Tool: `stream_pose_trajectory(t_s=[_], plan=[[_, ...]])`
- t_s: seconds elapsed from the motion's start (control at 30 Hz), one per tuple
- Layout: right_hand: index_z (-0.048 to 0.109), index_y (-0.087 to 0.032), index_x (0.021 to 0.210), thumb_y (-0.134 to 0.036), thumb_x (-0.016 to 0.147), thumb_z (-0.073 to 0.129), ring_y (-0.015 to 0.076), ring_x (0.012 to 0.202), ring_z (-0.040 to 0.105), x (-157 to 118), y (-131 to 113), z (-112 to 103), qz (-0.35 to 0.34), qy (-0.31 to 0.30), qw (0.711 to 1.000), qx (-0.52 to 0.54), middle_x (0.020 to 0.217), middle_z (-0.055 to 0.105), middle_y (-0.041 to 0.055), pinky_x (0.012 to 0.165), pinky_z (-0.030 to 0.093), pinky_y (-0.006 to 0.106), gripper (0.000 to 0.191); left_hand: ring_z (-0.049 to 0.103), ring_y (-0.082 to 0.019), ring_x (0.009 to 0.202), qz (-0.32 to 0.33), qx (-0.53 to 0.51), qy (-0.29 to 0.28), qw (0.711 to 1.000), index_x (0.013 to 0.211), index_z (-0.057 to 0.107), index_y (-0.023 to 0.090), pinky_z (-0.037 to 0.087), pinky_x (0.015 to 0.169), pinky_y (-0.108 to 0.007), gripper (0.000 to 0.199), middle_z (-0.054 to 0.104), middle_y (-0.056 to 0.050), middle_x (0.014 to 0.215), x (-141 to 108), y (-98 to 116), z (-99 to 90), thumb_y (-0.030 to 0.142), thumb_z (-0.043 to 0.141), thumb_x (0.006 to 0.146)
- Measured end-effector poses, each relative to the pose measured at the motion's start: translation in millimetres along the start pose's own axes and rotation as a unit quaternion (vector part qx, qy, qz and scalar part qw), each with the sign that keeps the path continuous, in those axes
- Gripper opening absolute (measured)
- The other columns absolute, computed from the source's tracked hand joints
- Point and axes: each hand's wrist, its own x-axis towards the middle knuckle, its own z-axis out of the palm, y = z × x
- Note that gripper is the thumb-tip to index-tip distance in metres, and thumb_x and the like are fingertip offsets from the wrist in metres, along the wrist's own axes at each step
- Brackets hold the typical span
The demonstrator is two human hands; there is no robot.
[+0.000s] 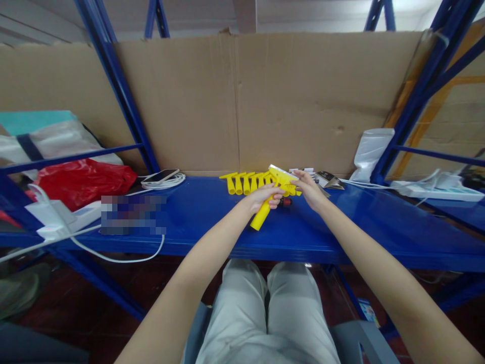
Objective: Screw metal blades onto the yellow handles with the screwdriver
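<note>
My left hand (pixel 265 197) is wrapped round a yellow tool (pixel 259 218), whose tube-like handle points down toward the front edge and whose wide head carries a pale strip on top. At the right end of that head, my right hand (pixel 307 188) touches it with bent fingers. Behind the tool, several yellow pieces of like shape (pixel 238 185) stand in a row along the cardboard, partly hidden by my hands. A small red and black object (pixel 287 201) lies on the blue shelf just under the tool.
The blue shelf (pixel 204 212) has a phone (pixel 161 176) on a coiled white cable at left, near a red bag (pixel 85 179) and white plugs (pixel 56 217). Small packets (pixel 329 179), a white pouch (pixel 372 151) and a power strip (pixel 439 190) lie right. Cardboard (pixel 265 101) stands behind.
</note>
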Motion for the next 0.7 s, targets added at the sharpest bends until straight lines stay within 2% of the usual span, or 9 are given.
stream_pose_trajectory(t_s=[0.2,0.37,0.47,0.53,0.6,0.63,0.7], plan=[[0.051,-0.031,0.119,-0.049,0.077,0.064,0.0226,0.112,0.058,1.5,7.6,-0.9,-0.031,-0.032,0.999,-0.008,0.126,0.06,0.0065,0.084,0.053,0.037,0.048,0.031,-0.004,0.028,0.0,-0.007,0.0,1.0,0.078,0.035,0.023,0.019,0.033,-0.016,0.027,0.037,0.014,0.047,0.4,0.0,-0.5,0.004,0.055,0.078],[0.052,-0.024,0.117,-0.067,0.073,0.064,0.0226,0.101,0.06,5.2,17.5,3.9,-0.048,0.018,0.996,-0.068,0.12,0.061,0.0111,0.084,0.052,0.039,0.062,0.029,-0.004,0.027,0.022,-0.025,0.04,0.999,0.075,0.034,0.023,0.019,0.032,-0.016,0.025,0.037,0.013,0.046,1.3,1.5,1.4,0.002,0.046,0.083],[0.058,-0.021,0.103,-0.07,0.071,0.064,0.0227,0.092,0.061,5.4,16.4,1.6,-0.069,0.034,0.987,-0.142,0.107,0.064,0.0111,0.081,0.052,0.04,0.06,0.03,-0.003,0.028,0.042,-0.051,0.054,0.996,0.076,0.035,0.022,0.02,0.033,-0.015,0.025,0.037,0.013,0.048,2.1,2.7,0.9,0.003,0.05,0.082],[0.063,-0.02,0.085,-0.069,0.072,0.064,0.0227,0.084,0.061,3.4,12.0,-1.4,-0.09,-0.012,0.974,-0.208,0.09,0.067,0.009,0.08,0.051,0.04,0.051,0.03,-0.003,0.028,0.05,-0.063,0.065,0.995,0.074,0.036,0.022,0.021,0.033,-0.015,0.025,0.037,0.012,0.048,2.6,3.8,-0.2,0.003,0.049,0.082],[0.065,-0.02,0.073,-0.065,0.073,0.065,0.0228,0.079,0.061,-0.1,6.8,-2.8,-0.113,-0.09,0.955,-0.259,0.079,0.067,0.0078,0.08,0.05,0.04,0.045,0.03,-0.003,0.029,0.053,-0.07,0.082,0.993,0.072,0.036,0.021,0.022,0.033,-0.015,0.025,0.036,0.012,0.048,2.9,5.0,-1.3,0.002,0.047,0.083],[0.067,-0.02,0.071,-0.063,0.073,0.067,0.0228,0.078,0.061,-2.2,4.5,-2.6,-0.126,-0.127,0.946,-0.27,0.077,0.068,0.0075,0.079,0.05,0.04,0.043,0.029,-0.003,0.029,0.055,-0.073,0.091,0.992,0.071,0.036,0.021,0.023,0.033,-0.015,0.025,0.036,0.012,0.048,3.0,5.6,-1.9,0.002,0.047,0.083],[0.07,-0.021,0.074,-0.059,0.07,0.072,0.022,0.076,0.062,-6.5,1.4,-0.3,-0.152,-0.163,0.939,-0.263,0.078,0.07,0.0064,0.077,0.05,0.038,0.038,0.03,-0.003,0.029,0.059,-0.082,0.105,0.989,0.071,0.036,0.021,0.023,0.033,-0.015,0.026,0.036,0.011,0.048,3.4,6.2,-3.0,0.001,0.048,0.082]])
